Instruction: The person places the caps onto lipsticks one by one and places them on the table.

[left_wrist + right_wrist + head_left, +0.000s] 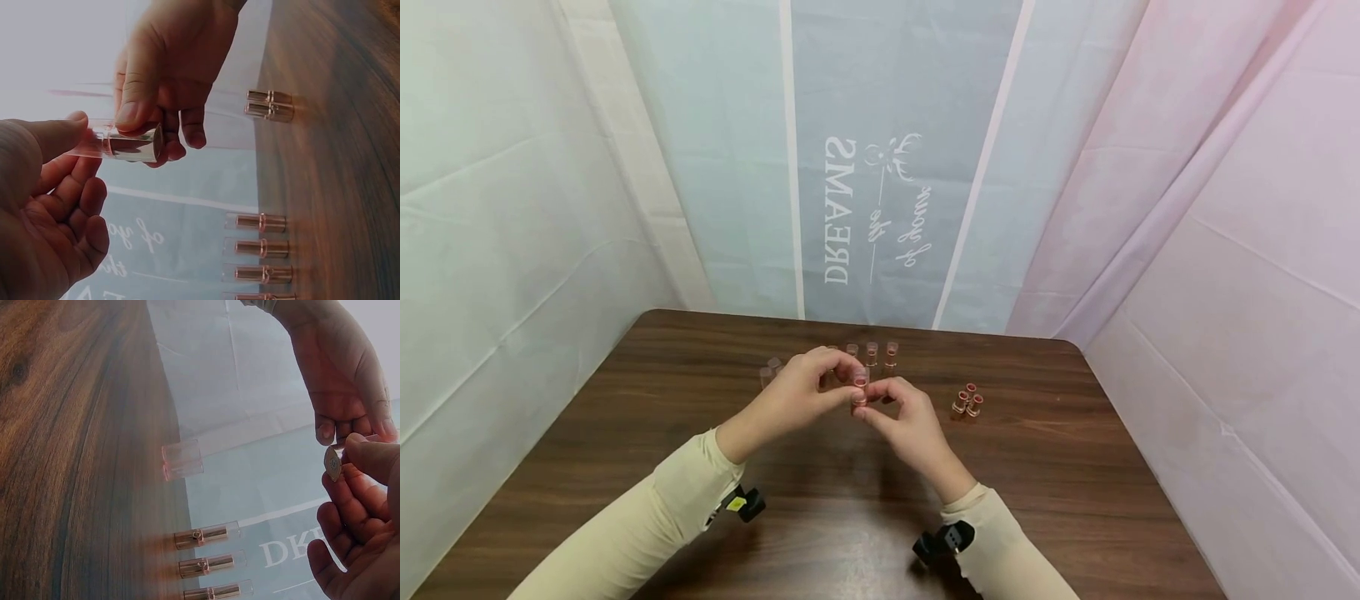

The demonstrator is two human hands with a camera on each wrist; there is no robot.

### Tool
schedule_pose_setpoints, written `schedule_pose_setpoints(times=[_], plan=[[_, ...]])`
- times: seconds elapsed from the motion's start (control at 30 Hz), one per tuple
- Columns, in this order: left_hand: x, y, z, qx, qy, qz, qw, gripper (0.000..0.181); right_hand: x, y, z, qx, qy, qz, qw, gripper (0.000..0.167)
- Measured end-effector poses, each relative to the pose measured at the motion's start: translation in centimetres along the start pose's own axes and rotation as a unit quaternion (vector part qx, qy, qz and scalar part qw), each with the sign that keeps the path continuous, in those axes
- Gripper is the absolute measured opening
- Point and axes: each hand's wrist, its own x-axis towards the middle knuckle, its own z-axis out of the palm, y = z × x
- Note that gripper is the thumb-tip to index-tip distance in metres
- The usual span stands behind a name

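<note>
Between my two hands is a rose-gold lipstick tube (142, 147) with a clear cap (862, 375) over its upper end. My left hand (801, 392) pinches the cap between thumb and fingers. My right hand (917, 429) pinches the shiny base from the other side. The left wrist view shows the tube lying sideways across that frame, with both thumbs on it. The right wrist view catches the round bottom of the base (333, 464), while fingers hide most of the rest.
Several capped lipstick tubes (891, 354) stand in a row behind my hands. To the right, three uncapped tubes (975, 406) cluster together. Clear caps (182, 459) stand at the left, partly behind my left hand. A printed curtain (880, 100) hangs beyond the dark wooden table (1045, 483).
</note>
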Motion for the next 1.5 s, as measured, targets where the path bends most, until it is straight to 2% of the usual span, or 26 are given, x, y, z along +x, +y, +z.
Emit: schedule_pose_setpoints(times=[0.2,0.33,0.47,0.8,0.97,1.1,1.33,1.5], plan=[[-0.6,-0.1,0.0,0.014,0.011,0.002,0.9998,0.019,-0.1,0.0,0.0,0.008,-0.017,-0.009,0.9998,0.019],[-1.0,-0.4,-0.1,0.026,0.015,0.002,0.9995,0.025,-0.2,-0.1,-0.1,0.018,-0.030,0.000,0.9994,0.018],[-1.5,-0.8,-0.3,0.035,0.016,-0.002,0.9992,0.028,-0.1,-0.2,-0.2,0.028,-0.026,0.013,0.9992,0.019],[-3.2,-2.2,-1.9,0.038,0.042,-0.056,0.9968,0.026,0.2,0.0,-0.5,0.033,-0.029,0.024,0.9987,0.018],[-3.9,-2.5,-2.8,0.034,0.054,-0.069,0.9955,0.027,0.4,0.3,-0.5,0.050,-0.032,0.016,0.9981,0.017],[-4.3,-2.5,-3.3,0.028,0.058,-0.078,0.9949,0.027,0.4,0.4,-0.5,0.040,-0.031,0.026,0.9984,0.019],[-4.4,-2.9,-4.0,0.030,0.057,-0.082,0.9945,0.027,0.3,0.6,-0.4,0.031,-0.021,0.037,0.9986,0.018],[-4.5,-3.7,-4.6,0.027,0.066,-0.104,0.9920,0.025,0.7,1.3,-0.1,0.024,-0.022,0.039,0.9987,0.017]])
